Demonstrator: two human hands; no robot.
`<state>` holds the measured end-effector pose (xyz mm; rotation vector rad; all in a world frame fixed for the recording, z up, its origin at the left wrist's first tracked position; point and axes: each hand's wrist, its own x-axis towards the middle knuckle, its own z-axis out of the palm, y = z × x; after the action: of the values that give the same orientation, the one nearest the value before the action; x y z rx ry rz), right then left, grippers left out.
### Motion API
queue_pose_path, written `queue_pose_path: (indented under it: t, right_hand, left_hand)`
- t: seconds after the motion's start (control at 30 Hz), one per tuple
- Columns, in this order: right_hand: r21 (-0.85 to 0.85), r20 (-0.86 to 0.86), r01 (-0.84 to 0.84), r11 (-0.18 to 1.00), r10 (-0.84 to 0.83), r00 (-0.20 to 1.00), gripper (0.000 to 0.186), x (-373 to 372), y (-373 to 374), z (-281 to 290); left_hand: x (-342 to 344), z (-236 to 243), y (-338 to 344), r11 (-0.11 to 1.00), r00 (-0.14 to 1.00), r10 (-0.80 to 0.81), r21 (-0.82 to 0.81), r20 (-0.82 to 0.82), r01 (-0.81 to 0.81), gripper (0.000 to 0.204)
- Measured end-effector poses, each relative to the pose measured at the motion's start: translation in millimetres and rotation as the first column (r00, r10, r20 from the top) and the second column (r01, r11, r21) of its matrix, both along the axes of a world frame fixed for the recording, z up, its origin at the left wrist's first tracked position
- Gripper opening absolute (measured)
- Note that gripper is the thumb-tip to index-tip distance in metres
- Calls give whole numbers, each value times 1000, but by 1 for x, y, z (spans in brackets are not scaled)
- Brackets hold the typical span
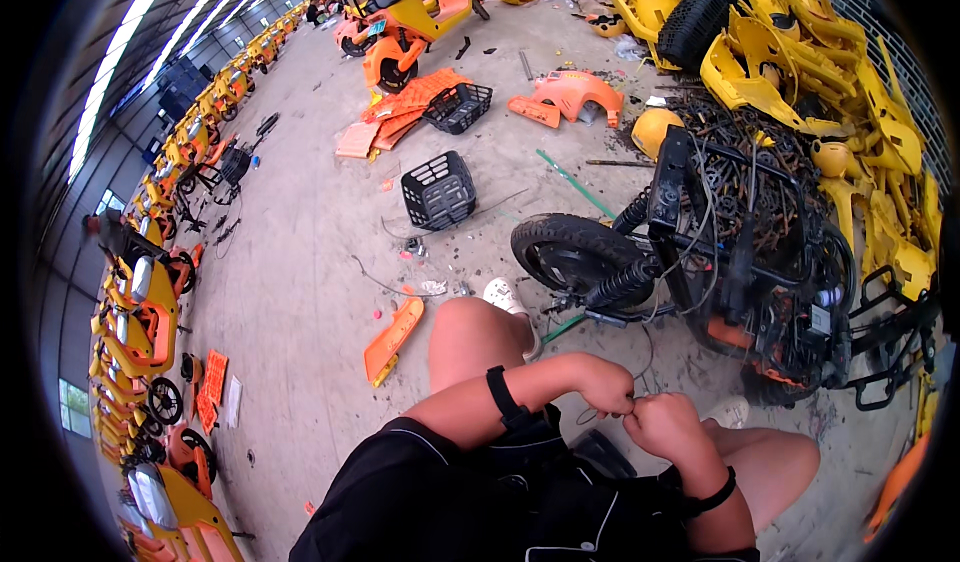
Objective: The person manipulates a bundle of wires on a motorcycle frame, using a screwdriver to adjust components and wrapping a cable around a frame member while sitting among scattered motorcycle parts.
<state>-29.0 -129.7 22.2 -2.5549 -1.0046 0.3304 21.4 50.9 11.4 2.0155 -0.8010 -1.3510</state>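
Observation:
My left hand (pixel 606 388) and my right hand (pixel 664 424) meet in front of my knees, knuckles almost touching. Both are closed in a pinch on a thin dark cable (pixel 649 350), which runs up toward a stripped scooter frame (pixel 668 197); the fingertips partly hide it. That black frame, with its rear wheel (pixel 575 252) and coil-spring shock absorbers, lies just beyond my hands to the right. A tangle of wiring and parts (pixel 785 327) shows at its near end. Beneath my hands sits a dark object (pixel 603 454), too covered to name.
A black plastic basket (pixel 438 192) and orange panel (pixel 394 339) lie on the floor ahead. Yellow body panels (pixel 760 62) are heaped at far right. An orange scooter (pixel 420 12) stands at the back; a row of yellow scooters (pixel 150 312) lines the left wall.

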Motion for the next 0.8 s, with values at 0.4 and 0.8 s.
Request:
queue_pose_path:
  t: [0.4, 0.8]
  right_hand:
    - [-41, -34, -21, 999, 20, 999, 27, 0, 6, -1]
    - [14, -99, 1, 1000, 1, 995, 23, 5, 15, 6]
  left_hand:
    - [-3, -15, 14, 999, 993, 14, -42, -117, -19, 36]
    - [0, -22, 20, 996, 994, 86, -28, -72, -88, 35]
